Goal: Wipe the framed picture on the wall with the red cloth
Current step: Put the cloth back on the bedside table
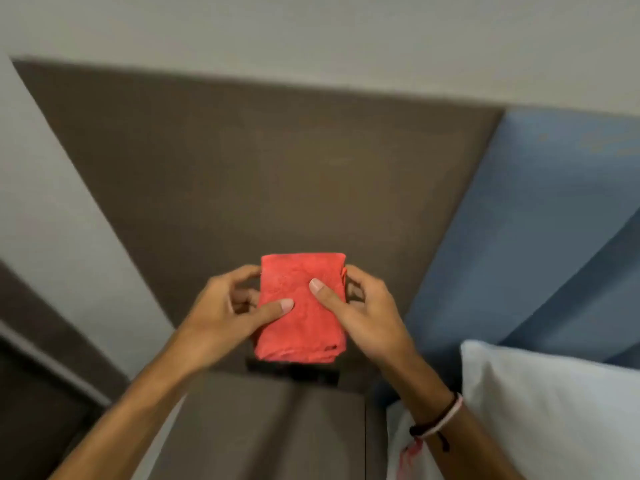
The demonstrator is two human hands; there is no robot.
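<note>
Wall point(311, 29): I am looking at a pale surface filling the top of the view, and no framed picture is showing anywhere on it, so I cannot say where the task's target is hanging.
Brown panel point(277, 161): it is spreading wide behind the hands, plain and unframed (I am judging it a headboard or wall panel, not the picture).
Blue padding point(526, 209): it is running down the right side, beside the brown panel.
Pillow point(554, 410): a white one is sitting at the lower right, near the right forearm.
Bedside top point(263, 427): a brown flat surface is lying below the hands, with a dark object at its far edge that I cannot identify.
Red cloth point(301, 327): it is folded into a neat rectangle and is being held in the air between both hands, in front of the brown panel and touching nothing else.
Left hand point(225, 313): it is pinching the cloth's left edge, thumb on the front face.
Right hand point(367, 313): it is gripping the right edge, thumb pressing the front, a banded wrist trailing behind.
Progress: I am reading this as the very start; the cloth is in hand and folded, while finding the picture, reaching it and all the wiping are remaining.
</note>
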